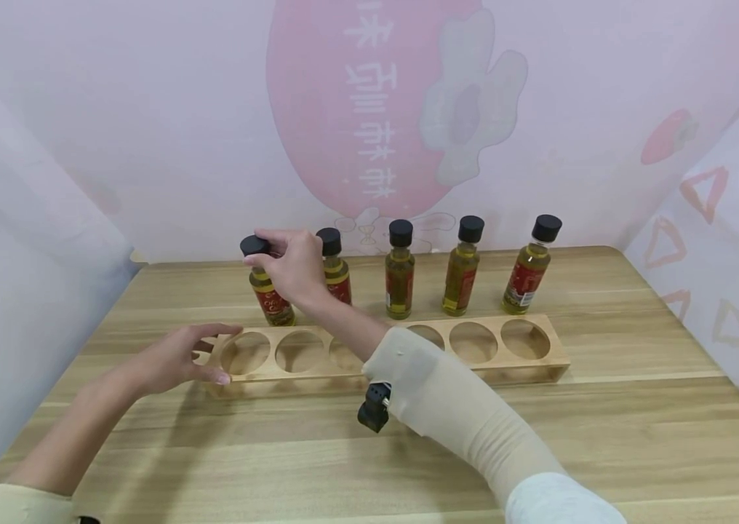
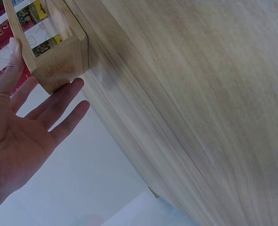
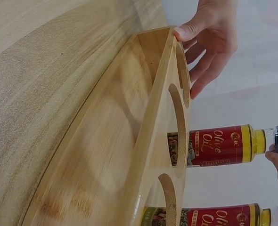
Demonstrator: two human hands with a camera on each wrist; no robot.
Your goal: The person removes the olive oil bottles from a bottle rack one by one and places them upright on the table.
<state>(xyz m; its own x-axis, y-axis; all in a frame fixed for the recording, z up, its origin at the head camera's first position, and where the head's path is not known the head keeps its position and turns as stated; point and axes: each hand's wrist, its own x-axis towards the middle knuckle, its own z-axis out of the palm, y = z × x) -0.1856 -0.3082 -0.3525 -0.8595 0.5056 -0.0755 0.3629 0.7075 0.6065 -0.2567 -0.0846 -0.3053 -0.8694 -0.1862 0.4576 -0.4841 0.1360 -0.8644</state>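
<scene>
A long wooden rack [image 1: 304,384] with a row of round holes lies across the table. My left hand [image 1: 176,356] holds its left end, thumb at the front edge and index finger at the back edge; the left wrist view shows the fingers [image 2: 59,101] around that end. Behind the rack, my right hand [image 1: 294,269] pinches the black cap of the leftmost olive oil bottle [image 1: 276,307]. This bottle has a red label reading "Olive Oil" and leans slightly in the head view. Whether its base touches the table cannot be told.
Right of the held bottle, several more olive oil bottles stand in a row behind the rack, including a partly hidden one [image 1: 338,280], a middle one [image 1: 399,284] and the rightmost [image 1: 526,280]. A printed white curtain [image 1: 180,145] hangs behind the wooden table [image 1: 265,466].
</scene>
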